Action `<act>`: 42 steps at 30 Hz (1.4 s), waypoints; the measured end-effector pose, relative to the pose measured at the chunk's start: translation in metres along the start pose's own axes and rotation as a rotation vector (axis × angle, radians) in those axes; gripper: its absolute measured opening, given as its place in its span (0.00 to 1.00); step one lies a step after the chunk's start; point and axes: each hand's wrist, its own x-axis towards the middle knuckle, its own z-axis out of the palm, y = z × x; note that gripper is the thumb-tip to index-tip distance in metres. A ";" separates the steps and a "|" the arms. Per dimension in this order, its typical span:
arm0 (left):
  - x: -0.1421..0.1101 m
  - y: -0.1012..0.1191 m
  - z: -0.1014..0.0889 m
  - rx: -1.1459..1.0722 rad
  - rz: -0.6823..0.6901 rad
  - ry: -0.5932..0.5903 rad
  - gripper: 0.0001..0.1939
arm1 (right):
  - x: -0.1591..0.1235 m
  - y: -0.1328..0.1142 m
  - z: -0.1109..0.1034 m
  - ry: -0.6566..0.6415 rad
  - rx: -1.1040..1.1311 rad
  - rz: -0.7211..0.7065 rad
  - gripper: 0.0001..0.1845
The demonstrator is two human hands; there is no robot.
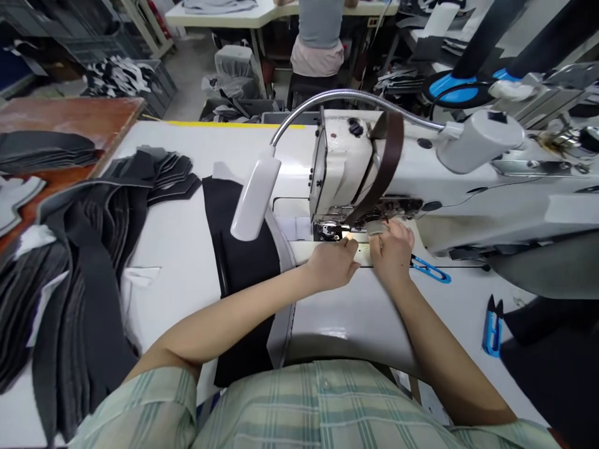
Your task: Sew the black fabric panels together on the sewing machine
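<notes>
My left hand (331, 265) is at the sewing machine (344, 156), just in front of the lit needle area. Its thumb and fingers are drawn together; whatever they pinch is too small to make out. On the other side of the needle area, my right hand (392, 252) reaches under the machine head with curled fingers, and their grip is partly hidden. Left of my left hand lies a black fabric panel (250, 249) with a grey edge strip, partly under my left forearm. Blue thread snips (430, 269) rest beside my right wrist.
A second pair of blue snips (492, 333) lies at the right. Stacks of dark cut fabric (93, 249) cover the left of the white table (187, 299). A lamp (255, 199) on a bendable neck hangs left of the machine head. Another person (321, 37) sits beyond.
</notes>
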 end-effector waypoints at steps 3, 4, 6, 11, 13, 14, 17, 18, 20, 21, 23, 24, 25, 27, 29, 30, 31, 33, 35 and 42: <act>-0.010 0.003 0.003 0.030 -0.067 0.008 0.21 | 0.000 -0.004 0.002 -0.017 -0.030 0.016 0.20; -0.015 0.003 0.004 0.035 -0.090 0.007 0.21 | 0.000 -0.005 0.003 -0.028 -0.038 0.022 0.20; -0.025 0.004 0.004 0.038 -0.108 0.007 0.19 | 0.002 -0.008 0.002 -0.037 -0.051 0.027 0.20; -0.060 -0.007 0.001 0.015 0.017 0.122 0.11 | -0.003 0.001 -0.028 -0.120 -0.109 -0.083 0.20; -0.081 -0.022 0.001 -0.070 0.021 0.242 0.10 | -0.014 0.013 -0.048 -0.187 -0.194 -0.076 0.20; -0.092 -0.031 0.000 -0.116 -0.022 0.319 0.11 | -0.021 0.020 -0.057 -0.218 -0.249 -0.052 0.21; -0.123 -0.059 0.000 -0.265 -0.209 0.472 0.10 | -0.040 0.039 -0.075 -0.301 -0.358 0.002 0.23; -0.132 -0.065 0.001 -0.339 -0.257 0.458 0.09 | -0.044 0.043 -0.078 -0.319 -0.371 0.014 0.24; -0.144 -0.068 0.006 -0.535 -0.333 0.348 0.08 | -0.049 0.047 -0.081 -0.350 -0.389 0.054 0.24; -0.148 -0.066 0.010 -0.642 -0.365 0.277 0.10 | -0.050 0.048 -0.081 -0.363 -0.397 0.083 0.24; -0.152 -0.058 0.020 -0.826 -0.414 0.175 0.15 | -0.050 0.048 -0.081 -0.381 -0.385 0.129 0.25; -0.152 -0.053 0.025 -0.884 -0.429 0.166 0.17 | -0.049 0.048 -0.081 -0.389 -0.365 0.136 0.24; -0.151 -0.048 0.030 -0.915 -0.438 0.185 0.19 | -0.048 0.046 -0.082 -0.391 -0.340 0.132 0.24; -0.147 -0.043 0.037 -0.908 -0.448 0.260 0.20 | -0.047 0.040 -0.082 -0.374 -0.275 0.093 0.22; -0.142 -0.042 0.039 -0.848 -0.450 0.325 0.18 | -0.046 0.029 -0.079 -0.352 -0.192 0.047 0.21; -0.140 -0.043 0.038 -0.806 -0.451 0.342 0.17 | -0.045 0.022 -0.077 -0.359 -0.149 0.032 0.20; -0.138 -0.044 0.037 -0.757 -0.451 0.348 0.17 | -0.044 0.013 -0.074 -0.380 -0.114 0.017 0.20; -0.135 -0.045 0.030 -0.623 -0.454 0.341 0.16 | -0.041 -0.004 -0.066 -0.448 -0.098 -0.024 0.22; -0.131 -0.043 0.021 -0.425 -0.446 0.367 0.12 | -0.035 -0.020 -0.058 -0.485 -0.131 -0.075 0.24; -0.071 -0.017 0.000 -0.042 -0.059 0.249 0.13 | -0.008 -0.054 -0.040 -0.486 -0.256 -0.078 0.20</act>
